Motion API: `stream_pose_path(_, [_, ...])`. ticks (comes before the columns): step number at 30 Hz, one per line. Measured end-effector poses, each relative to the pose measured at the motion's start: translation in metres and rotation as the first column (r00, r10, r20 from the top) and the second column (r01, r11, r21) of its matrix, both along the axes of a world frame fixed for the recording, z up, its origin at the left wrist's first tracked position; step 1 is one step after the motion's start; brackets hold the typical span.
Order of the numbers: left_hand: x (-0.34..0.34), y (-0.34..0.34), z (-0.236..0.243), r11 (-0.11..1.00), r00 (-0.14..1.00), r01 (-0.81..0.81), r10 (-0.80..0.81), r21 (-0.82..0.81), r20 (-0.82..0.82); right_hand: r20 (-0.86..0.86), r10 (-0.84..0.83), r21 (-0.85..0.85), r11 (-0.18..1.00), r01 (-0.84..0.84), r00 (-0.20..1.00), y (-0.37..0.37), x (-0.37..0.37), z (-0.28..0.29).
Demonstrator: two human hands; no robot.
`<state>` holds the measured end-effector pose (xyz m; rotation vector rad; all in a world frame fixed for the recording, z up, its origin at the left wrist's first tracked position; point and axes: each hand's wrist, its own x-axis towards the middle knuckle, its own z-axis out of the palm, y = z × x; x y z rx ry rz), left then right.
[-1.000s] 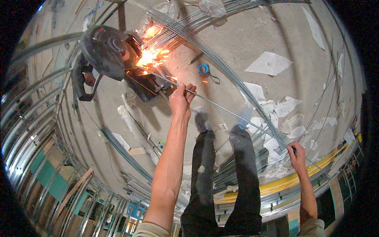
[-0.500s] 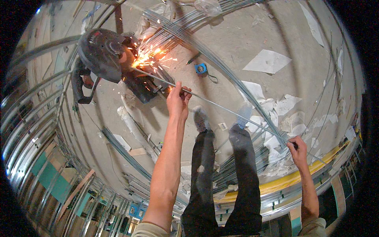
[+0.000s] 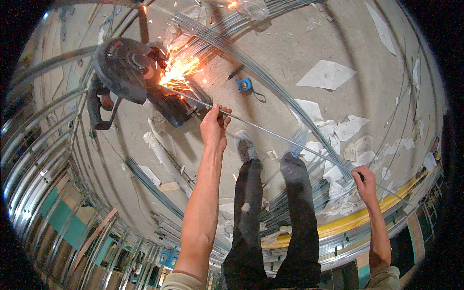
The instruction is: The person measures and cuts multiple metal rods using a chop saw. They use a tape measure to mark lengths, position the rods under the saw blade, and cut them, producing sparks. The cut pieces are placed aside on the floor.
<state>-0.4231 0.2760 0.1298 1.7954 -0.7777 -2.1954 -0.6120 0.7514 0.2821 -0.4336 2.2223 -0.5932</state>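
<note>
A long thin metal rod (image 3: 270,131) runs slantwise from the upper left to the lower right. My left hand (image 3: 214,126) is closed round it a short way from the black chop saw (image 3: 123,67). Farther along, at the right, my right hand (image 3: 364,178) grips the same rod, its end sticking out past the fist. The rod's far end meets the saw's disc, where bright sparks (image 3: 180,72) spray up and to the right and hide the contact point. The saw's dark base (image 3: 171,106) lies beneath the rod.
Bundled rods (image 3: 270,72) cross the floor beyond my feet. A blue tape measure (image 3: 244,84) and a dark marker (image 3: 235,72) lie near the saw. White paper scraps (image 3: 328,75) litter the right side. Metal profiles (image 3: 34,159) curve along the left, and yellow lengths (image 3: 348,221) lie low right.
The spark spray has grown denser and brighter, with sparks flying farther up. My left hand has shifted slightly left and down, still holding the rod. The saw head sits slightly lower.
</note>
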Motion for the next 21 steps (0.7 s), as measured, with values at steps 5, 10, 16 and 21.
stream_pose_path(5, [-0.006, 0.004, -0.002, 0.999, 0.998, -0.049, 0.048, 0.018, 0.048, -0.014, -0.027, 0.01, 1.0, 0.027, 1.0, -0.001, 0.001, 0.0])
stream_pose_path(10, [-0.008, 0.004, -0.005, 0.998, 0.995, -0.063, 0.063, 0.003, 0.081, 0.011, -0.072, 0.054, 0.996, 0.071, 0.997, -0.005, -0.001, 0.002])
stream_pose_path(16, [-0.007, 0.003, -0.012, 0.998, 0.993, -0.012, 0.019, -0.06, 0.12, -0.046, 0.018, 0.005, 1.0, -0.018, 0.999, -0.004, -0.003, -0.004])
stream_pose_path(21, [-0.013, -0.001, -0.014, 0.994, 0.983, 0.041, -0.021, -0.103, 0.184, -0.033, 0.012, -0.021, 1.0, -0.013, 0.999, 0.005, 0.0, -0.015])
